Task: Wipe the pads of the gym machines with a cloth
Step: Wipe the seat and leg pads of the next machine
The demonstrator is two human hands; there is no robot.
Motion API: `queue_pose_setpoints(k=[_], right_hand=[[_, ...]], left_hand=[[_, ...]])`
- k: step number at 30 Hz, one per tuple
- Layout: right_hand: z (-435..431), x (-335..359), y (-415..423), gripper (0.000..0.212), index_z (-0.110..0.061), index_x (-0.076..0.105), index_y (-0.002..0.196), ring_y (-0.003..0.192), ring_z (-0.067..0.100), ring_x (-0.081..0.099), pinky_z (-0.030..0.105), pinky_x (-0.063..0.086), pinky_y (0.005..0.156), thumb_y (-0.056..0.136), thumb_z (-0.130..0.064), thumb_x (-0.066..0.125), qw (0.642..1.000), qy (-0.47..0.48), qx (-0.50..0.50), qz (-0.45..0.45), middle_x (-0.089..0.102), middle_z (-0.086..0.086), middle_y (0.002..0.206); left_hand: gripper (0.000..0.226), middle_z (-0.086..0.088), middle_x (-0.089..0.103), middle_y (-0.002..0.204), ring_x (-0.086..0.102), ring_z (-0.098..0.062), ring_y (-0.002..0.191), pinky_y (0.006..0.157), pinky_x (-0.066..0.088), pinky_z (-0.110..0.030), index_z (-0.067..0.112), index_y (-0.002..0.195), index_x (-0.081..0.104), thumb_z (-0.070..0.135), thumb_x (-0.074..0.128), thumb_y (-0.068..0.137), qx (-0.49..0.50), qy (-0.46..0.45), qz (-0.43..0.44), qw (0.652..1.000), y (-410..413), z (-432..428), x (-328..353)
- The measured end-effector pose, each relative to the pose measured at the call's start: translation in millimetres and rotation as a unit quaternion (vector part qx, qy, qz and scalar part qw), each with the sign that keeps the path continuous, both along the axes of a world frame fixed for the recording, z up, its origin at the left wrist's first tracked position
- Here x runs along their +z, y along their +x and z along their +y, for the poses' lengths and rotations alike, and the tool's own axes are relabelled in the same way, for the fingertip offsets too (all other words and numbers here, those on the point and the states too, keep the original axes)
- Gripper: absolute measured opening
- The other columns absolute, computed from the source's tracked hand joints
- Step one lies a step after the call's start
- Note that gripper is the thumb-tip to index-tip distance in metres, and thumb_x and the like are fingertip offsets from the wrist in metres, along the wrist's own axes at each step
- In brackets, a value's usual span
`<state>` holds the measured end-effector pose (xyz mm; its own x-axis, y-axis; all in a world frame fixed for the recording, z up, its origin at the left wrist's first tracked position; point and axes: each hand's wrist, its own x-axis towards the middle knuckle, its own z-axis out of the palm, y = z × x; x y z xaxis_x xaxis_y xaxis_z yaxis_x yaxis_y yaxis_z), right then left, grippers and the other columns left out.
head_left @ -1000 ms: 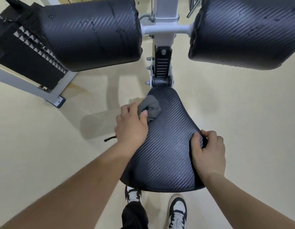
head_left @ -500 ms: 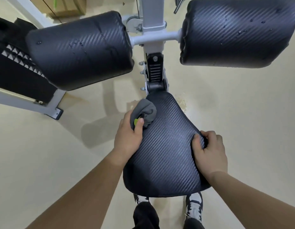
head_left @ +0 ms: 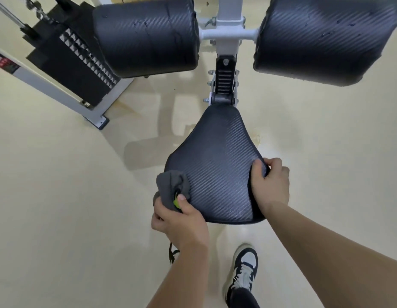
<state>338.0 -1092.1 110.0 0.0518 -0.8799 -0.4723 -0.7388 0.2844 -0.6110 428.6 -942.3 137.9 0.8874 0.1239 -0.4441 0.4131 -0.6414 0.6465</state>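
A black textured seat pad [head_left: 217,165] sits in the middle of the view on a white machine post. My left hand [head_left: 179,218] grips a bunched grey cloth [head_left: 171,185] with a green tag, pressed against the seat's near left edge. My right hand [head_left: 271,185] grips the seat's right edge, thumb on top. Two big black roller pads hang above: the left roller pad [head_left: 146,34] and the right roller pad [head_left: 322,38], which carries a few droplets.
A white post [head_left: 228,25] with a black adjuster joins the rollers to the seat. A black weight stack in a white frame [head_left: 66,61] stands at the back left. My two sneakers [head_left: 244,270] stand on the beige floor below the seat.
My left hand has drawn the cloth from the seat's far narrow end down its left side to the near left edge. The right hand keeps its grip on the right edge.
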Motion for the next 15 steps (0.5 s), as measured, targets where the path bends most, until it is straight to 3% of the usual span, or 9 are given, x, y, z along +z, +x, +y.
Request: queue_pose_setpoints(k=[2, 5, 7, 9, 12, 14, 15], right_hand=[[-3, 7, -5, 0.035, -0.031, 0.054, 0.125, 0.113, 0.025, 0.056, 0.042, 0.045, 0.101, 0.098, -0.053, 0.049, 0.999, 0.036, -0.001, -0.036, 0.050, 0.003, 0.127], [-11, 24, -18, 0.026, -0.036, 0.059, 0.119, 0.106, 0.016, 0.064, 0.040, 0.051, 0.098, 0.095, -0.045, 0.053, 0.987, 0.116, -0.018, -0.110, 0.059, 0.000, 0.125], [-17, 35, -30, 0.023, -0.027, 0.066, 0.112, 0.100, 0.018, 0.067, 0.046, 0.057, 0.093, 0.096, -0.038, 0.053, 0.973, 0.178, -0.036, -0.141, 0.068, 0.003, 0.115], [-28, 47, -43, 0.024, -0.013, 0.067, 0.100, 0.084, 0.024, 0.063, 0.042, 0.054, 0.076, 0.097, -0.031, 0.052, 0.961, 0.224, -0.053, -0.153, 0.071, 0.011, 0.102], [-44, 57, -61, 0.034, -0.008, 0.068, 0.106, 0.080, 0.024, 0.060, 0.039, 0.051, 0.073, 0.094, -0.034, 0.051, 0.957, 0.237, -0.077, -0.149, 0.068, 0.011, 0.097], [-51, 57, -68, 0.034, -0.007, 0.067, 0.109, 0.081, 0.024, 0.057, 0.038, 0.047, 0.074, 0.097, -0.034, 0.050, 0.962, 0.213, -0.087, -0.145, 0.064, 0.008, 0.096], [-54, 55, -71, 0.034, -0.005, 0.066, 0.109, 0.082, 0.024, 0.056, 0.038, 0.046, 0.075, 0.098, -0.033, 0.049, 0.966, 0.202, -0.086, -0.138, 0.065, 0.007, 0.096]], left_hand=[[0.052, -0.012, 0.021, 0.155, 0.052, -0.023, 0.085, 0.083, 0.041, -0.035, 0.028, 0.151, 0.029, 0.035, 0.052, 0.105, 0.065, -0.024, 0.059, 0.996, -31, -16, 16], [0.055, -0.022, 0.027, 0.151, 0.046, -0.027, 0.084, 0.084, 0.039, -0.034, 0.024, 0.152, 0.027, 0.032, 0.054, 0.105, 0.093, -0.034, 0.174, 0.980, -85, -43, 37], [0.050, -0.023, 0.041, 0.142, 0.052, -0.031, 0.088, 0.083, 0.043, -0.035, 0.026, 0.147, 0.033, 0.034, 0.056, 0.104, 0.062, -0.058, 0.256, 0.963, -115, -61, 49], [0.039, -0.015, 0.052, 0.132, 0.059, -0.027, 0.093, 0.083, 0.051, -0.036, 0.035, 0.137, 0.039, 0.040, 0.056, 0.102, -0.005, -0.099, 0.287, 0.953, -125, -77, 64], [0.040, -0.001, 0.044, 0.135, 0.054, -0.007, 0.095, 0.078, 0.042, -0.021, 0.031, 0.140, 0.042, 0.037, 0.056, 0.103, -0.166, -0.167, 0.140, 0.962, -92, -108, 84], [0.042, 0.004, 0.035, 0.138, 0.050, -0.012, 0.103, 0.083, 0.037, -0.022, 0.028, 0.143, 0.042, 0.037, 0.055, 0.104, -0.304, -0.141, -0.024, 0.942, -47, -135, 85], [0.041, 0.004, 0.035, 0.141, 0.049, -0.016, 0.110, 0.086, 0.039, -0.027, 0.028, 0.143, 0.043, 0.038, 0.054, 0.104, -0.377, -0.105, -0.096, 0.915, -22, -151, 78]])
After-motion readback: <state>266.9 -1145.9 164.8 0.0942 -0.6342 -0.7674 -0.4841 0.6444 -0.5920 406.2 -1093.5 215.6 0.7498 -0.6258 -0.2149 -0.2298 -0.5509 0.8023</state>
